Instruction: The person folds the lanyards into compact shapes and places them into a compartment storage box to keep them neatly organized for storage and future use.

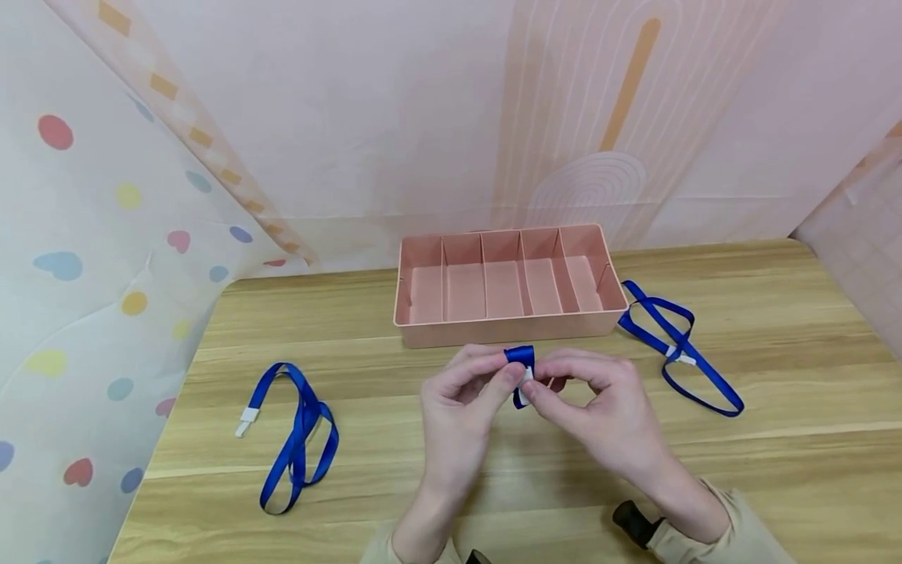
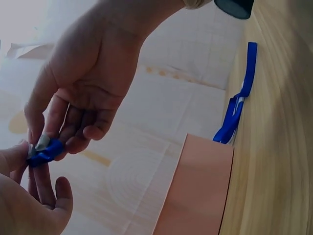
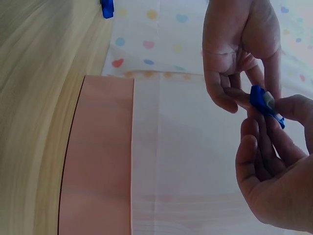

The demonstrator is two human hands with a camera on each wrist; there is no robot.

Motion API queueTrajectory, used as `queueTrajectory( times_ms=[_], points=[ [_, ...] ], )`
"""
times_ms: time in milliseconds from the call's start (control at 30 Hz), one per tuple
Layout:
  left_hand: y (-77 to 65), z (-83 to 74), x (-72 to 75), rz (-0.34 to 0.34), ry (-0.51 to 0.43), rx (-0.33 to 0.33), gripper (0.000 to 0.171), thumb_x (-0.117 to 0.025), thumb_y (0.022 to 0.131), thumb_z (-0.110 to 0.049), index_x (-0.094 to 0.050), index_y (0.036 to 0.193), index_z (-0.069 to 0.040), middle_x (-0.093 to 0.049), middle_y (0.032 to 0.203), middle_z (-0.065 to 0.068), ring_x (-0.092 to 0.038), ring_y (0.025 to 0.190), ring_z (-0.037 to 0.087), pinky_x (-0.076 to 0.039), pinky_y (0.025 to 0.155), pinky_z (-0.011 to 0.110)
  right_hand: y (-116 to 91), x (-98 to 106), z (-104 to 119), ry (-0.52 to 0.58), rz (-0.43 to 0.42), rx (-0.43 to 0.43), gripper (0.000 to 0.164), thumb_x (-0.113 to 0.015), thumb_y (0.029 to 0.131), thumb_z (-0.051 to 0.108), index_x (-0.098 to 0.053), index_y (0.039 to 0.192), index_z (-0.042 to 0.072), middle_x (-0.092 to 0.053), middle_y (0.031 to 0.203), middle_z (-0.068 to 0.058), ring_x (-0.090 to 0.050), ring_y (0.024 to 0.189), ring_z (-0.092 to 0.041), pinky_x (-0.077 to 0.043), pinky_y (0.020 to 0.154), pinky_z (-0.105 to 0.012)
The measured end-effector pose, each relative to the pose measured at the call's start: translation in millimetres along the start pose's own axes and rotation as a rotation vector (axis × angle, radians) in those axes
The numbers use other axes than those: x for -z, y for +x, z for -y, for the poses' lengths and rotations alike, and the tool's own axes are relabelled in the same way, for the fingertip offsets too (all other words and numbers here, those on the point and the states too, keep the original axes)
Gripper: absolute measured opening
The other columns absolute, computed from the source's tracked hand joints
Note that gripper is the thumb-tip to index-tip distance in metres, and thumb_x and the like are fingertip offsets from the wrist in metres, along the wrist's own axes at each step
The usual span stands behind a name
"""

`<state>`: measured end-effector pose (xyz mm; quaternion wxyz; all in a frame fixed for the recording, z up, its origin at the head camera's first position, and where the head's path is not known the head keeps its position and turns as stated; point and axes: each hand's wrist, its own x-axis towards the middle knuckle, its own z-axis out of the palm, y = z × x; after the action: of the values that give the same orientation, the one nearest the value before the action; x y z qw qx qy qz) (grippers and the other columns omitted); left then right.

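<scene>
Head view shows the fingers of both hands pinching one small thing between thumb and index, the gap between the digits no wider than the thing itself. The left hand grips it from 9 o'clock and the right hand from 3 o'clock, thumb tips nearly meeting. That thing is the folded lanyard, blue and compact, held up off the tabletop; its white clip is partly hidden by the right thumb. Judging by the sheen, the ribbon should be very light, limp and somewhat slippery, so a loose grip would probably let the folds spring or slide apart, while the clip looks like stiff plastic with a narrow end that could snap if bent hard. The best hold is likely flat across the stacked layers, thumb on top and fingertips beneath, rather than by the clip alone or one loose edge. Outward from there, just beyond the hands at 12 o'clock, sits the pink divided tray, with five compartments. Well apart, between 8 and 9 o'clock, a looped lanyard lies slack; toward 3 o'clock, the crossed lanyard sprawls beside the tray's right end.
</scene>
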<state>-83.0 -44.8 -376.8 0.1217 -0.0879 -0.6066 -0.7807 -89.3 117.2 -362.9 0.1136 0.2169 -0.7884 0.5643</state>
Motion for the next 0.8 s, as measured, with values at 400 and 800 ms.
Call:
queueTrajectory(
  times_ms=[400, 800],
  points=[
    [1.1, -8.8, -0.5, 0.056, 0.08, 0.141, 0.018, -0.073, 0.093, 0.005, -0.073, 0.107, 0.016, -0.07, 0.114, 0.032, -0.072, 0.099, 0.005, -0.06, 0.09, 0.019, 0.7, -1.6, -5.5, -0.028, -0.087, 0.009, 0.019, -0.077, 0.085, -0.007, -0.075, 0.083, 0.012, -0.071, 0.074, 0.0, -0.062, 0.073, -0.003, -0.054, 0.068, -0.018],
    [2.2, -6.4, -1.2, 0.02, 0.133, 0.153, 0.03, -0.078, 0.09, 0.004, -0.074, 0.119, 0.01, -0.075, 0.112, 0.031, -0.074, 0.097, 0.004, -0.063, 0.09, 0.024, 0.8, -2.2, -8.2, -0.052, -0.13, 0.074, 0.02, -0.078, 0.082, -0.011, -0.076, 0.085, 0.009, -0.074, 0.08, -0.001, -0.064, 0.076, -0.002, -0.055, 0.069, -0.015]
  ],
)
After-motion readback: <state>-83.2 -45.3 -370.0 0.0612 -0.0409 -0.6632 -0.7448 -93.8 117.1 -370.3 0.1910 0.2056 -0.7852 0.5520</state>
